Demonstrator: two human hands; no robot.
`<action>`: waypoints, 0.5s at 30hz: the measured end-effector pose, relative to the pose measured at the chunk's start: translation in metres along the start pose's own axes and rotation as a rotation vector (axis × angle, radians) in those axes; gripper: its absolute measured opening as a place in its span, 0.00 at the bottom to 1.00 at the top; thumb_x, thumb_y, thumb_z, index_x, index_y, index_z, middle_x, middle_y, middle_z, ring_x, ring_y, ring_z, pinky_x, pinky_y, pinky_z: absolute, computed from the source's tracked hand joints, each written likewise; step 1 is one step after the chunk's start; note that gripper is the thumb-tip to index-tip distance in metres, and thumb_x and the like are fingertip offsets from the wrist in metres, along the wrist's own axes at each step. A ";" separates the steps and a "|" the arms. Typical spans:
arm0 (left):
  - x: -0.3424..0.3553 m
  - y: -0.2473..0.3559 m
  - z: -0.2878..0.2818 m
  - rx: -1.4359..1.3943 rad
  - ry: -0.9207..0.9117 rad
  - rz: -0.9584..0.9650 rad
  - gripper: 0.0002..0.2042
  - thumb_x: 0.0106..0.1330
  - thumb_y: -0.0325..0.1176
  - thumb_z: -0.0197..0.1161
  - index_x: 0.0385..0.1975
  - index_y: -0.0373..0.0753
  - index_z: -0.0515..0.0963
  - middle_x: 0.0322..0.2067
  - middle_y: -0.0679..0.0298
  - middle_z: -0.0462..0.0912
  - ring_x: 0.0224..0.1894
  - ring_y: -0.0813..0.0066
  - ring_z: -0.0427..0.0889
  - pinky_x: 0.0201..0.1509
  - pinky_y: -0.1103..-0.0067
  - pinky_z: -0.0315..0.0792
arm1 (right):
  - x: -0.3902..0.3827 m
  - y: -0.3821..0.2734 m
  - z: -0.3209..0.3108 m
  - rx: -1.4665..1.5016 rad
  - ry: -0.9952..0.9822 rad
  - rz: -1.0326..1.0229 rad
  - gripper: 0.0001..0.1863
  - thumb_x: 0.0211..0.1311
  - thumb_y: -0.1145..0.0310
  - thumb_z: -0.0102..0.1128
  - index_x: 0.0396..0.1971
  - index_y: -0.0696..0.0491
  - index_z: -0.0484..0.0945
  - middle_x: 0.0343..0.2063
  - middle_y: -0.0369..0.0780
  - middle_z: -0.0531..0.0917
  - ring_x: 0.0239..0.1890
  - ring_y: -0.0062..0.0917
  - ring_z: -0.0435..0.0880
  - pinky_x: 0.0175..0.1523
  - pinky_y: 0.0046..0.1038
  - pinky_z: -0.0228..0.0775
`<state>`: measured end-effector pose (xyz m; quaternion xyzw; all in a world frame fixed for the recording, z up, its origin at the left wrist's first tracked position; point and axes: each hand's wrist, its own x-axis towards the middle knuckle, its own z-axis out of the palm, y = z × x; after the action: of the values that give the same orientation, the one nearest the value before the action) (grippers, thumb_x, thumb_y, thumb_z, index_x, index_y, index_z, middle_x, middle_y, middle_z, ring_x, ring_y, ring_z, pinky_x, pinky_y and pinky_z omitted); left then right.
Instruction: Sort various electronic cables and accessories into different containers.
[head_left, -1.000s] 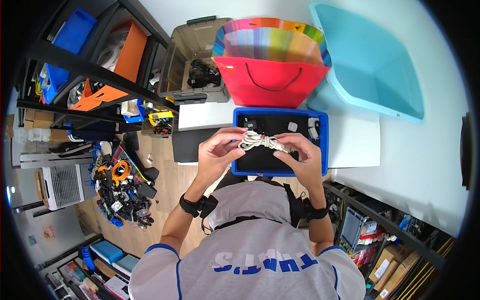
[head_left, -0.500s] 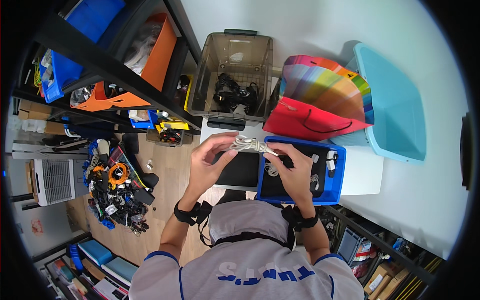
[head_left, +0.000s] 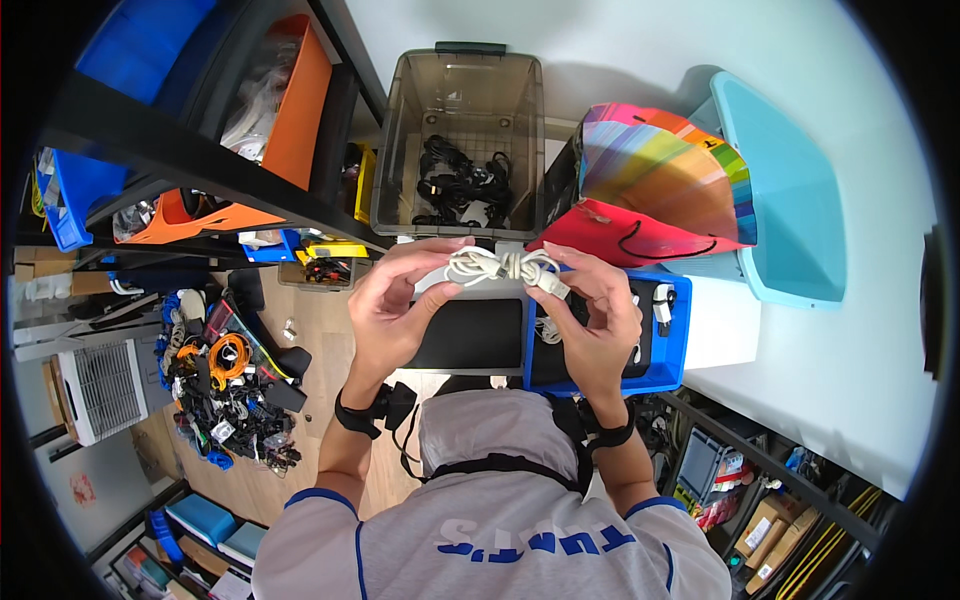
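Between my two hands, above the table, is a white cable (head_left: 512, 266), coiled and bound round its middle into a bow-like bundle. The fingers of my left hand (head_left: 398, 300) pinch its left loops. At the other end, my right hand (head_left: 598, 318) grips the bundle near a pale connector (head_left: 548, 288). Partly under my right hand stands a blue tray (head_left: 672, 372) with a dark bottom. A small white adapter (head_left: 662, 304) and some white cables (head_left: 546, 330) lie in it. Left of the tray is a flat black panel (head_left: 465, 336).
A clear grey bin (head_left: 400, 90) with black cables stands behind my hands. Beside it are a red multicoloured paper bag (head_left: 655, 235) and a light blue tub (head_left: 800, 200). Shelving (head_left: 190, 125) rises at the left. A heap of cables (head_left: 235, 400) lies on the floor.
The cable bundle now shows spread loops on both sides of its binding. My right hand has turned and its fingers have moved up round the right end; the view has shifted slightly.
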<state>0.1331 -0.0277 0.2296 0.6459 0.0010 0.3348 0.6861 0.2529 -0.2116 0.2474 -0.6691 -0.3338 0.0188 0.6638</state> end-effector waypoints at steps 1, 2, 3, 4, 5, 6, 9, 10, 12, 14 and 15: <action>0.003 -0.001 0.004 0.000 0.021 0.027 0.16 0.63 0.12 0.67 0.50 0.29 0.77 0.54 0.44 0.82 0.60 0.50 0.83 0.64 0.62 0.79 | -0.001 -0.001 -0.003 -0.022 0.000 0.003 0.21 0.55 0.84 0.75 0.49 0.63 0.80 0.49 0.47 0.88 0.45 0.24 0.89 0.48 0.24 0.81; 0.004 -0.001 0.006 -0.003 0.017 0.027 0.16 0.63 0.12 0.67 0.50 0.29 0.77 0.54 0.44 0.82 0.60 0.50 0.83 0.64 0.62 0.79 | -0.001 -0.002 -0.007 -0.042 -0.001 0.006 0.22 0.55 0.84 0.75 0.50 0.63 0.79 0.49 0.47 0.88 0.44 0.24 0.89 0.47 0.24 0.82; 0.004 0.000 0.008 0.043 0.013 0.045 0.16 0.62 0.12 0.68 0.49 0.29 0.78 0.53 0.44 0.83 0.58 0.50 0.84 0.63 0.62 0.79 | -0.001 0.000 -0.011 -0.044 0.004 0.006 0.22 0.55 0.84 0.75 0.50 0.63 0.79 0.49 0.47 0.88 0.44 0.24 0.89 0.47 0.24 0.82; 0.005 0.001 0.012 0.090 0.010 0.064 0.15 0.62 0.12 0.68 0.48 0.29 0.79 0.51 0.45 0.84 0.57 0.51 0.84 0.63 0.62 0.80 | -0.001 0.002 -0.015 -0.040 0.005 -0.027 0.22 0.55 0.84 0.75 0.50 0.63 0.78 0.49 0.47 0.88 0.43 0.25 0.90 0.46 0.24 0.82; 0.008 0.004 0.017 0.098 0.028 0.065 0.14 0.61 0.11 0.69 0.46 0.29 0.80 0.49 0.46 0.85 0.55 0.52 0.86 0.61 0.63 0.81 | 0.000 0.003 -0.020 -0.035 0.006 -0.059 0.23 0.56 0.83 0.75 0.51 0.63 0.78 0.49 0.47 0.88 0.41 0.25 0.91 0.44 0.23 0.82; 0.008 0.004 0.022 0.099 0.025 0.065 0.14 0.61 0.11 0.69 0.46 0.29 0.80 0.49 0.46 0.85 0.55 0.52 0.86 0.61 0.63 0.81 | -0.001 0.003 -0.025 -0.034 0.008 -0.059 0.23 0.56 0.83 0.75 0.51 0.63 0.78 0.49 0.47 0.88 0.41 0.25 0.91 0.44 0.23 0.82; 0.010 0.003 0.039 0.098 0.011 0.098 0.14 0.60 0.11 0.69 0.45 0.29 0.81 0.48 0.47 0.86 0.55 0.52 0.86 0.60 0.63 0.81 | -0.003 0.002 -0.046 0.053 0.005 -0.022 0.21 0.56 0.83 0.75 0.49 0.63 0.79 0.47 0.47 0.89 0.38 0.26 0.92 0.41 0.21 0.81; 0.009 0.002 0.046 0.133 0.005 0.099 0.14 0.60 0.11 0.70 0.44 0.29 0.81 0.47 0.47 0.86 0.54 0.53 0.86 0.60 0.64 0.82 | -0.004 0.002 -0.055 0.012 -0.006 -0.013 0.19 0.56 0.83 0.75 0.47 0.63 0.80 0.46 0.47 0.89 0.35 0.26 0.92 0.39 0.20 0.81; 0.008 0.001 0.060 0.182 0.000 0.106 0.14 0.59 0.11 0.70 0.44 0.29 0.81 0.47 0.47 0.86 0.54 0.54 0.86 0.60 0.64 0.82 | -0.006 0.003 -0.073 -0.015 -0.020 -0.010 0.17 0.57 0.82 0.74 0.46 0.63 0.81 0.45 0.47 0.90 0.33 0.26 0.92 0.38 0.19 0.80; 0.003 -0.001 0.077 0.216 -0.005 0.091 0.15 0.59 0.11 0.70 0.45 0.29 0.81 0.47 0.47 0.86 0.54 0.55 0.87 0.60 0.65 0.82 | -0.009 0.005 -0.092 0.005 -0.108 0.099 0.14 0.59 0.87 0.69 0.45 0.66 0.79 0.47 0.53 0.88 0.35 0.28 0.92 0.45 0.25 0.83; 0.001 -0.001 0.084 0.219 -0.011 0.071 0.15 0.59 0.11 0.71 0.45 0.30 0.82 0.47 0.48 0.86 0.54 0.56 0.86 0.60 0.65 0.82 | -0.008 0.006 -0.100 0.003 -0.123 0.077 0.13 0.61 0.86 0.68 0.45 0.66 0.81 0.44 0.51 0.89 0.33 0.27 0.91 0.42 0.23 0.82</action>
<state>0.1710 -0.1019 0.2428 0.7185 0.0109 0.3533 0.5990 0.2961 -0.3024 0.2502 -0.6779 -0.3481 0.0860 0.6418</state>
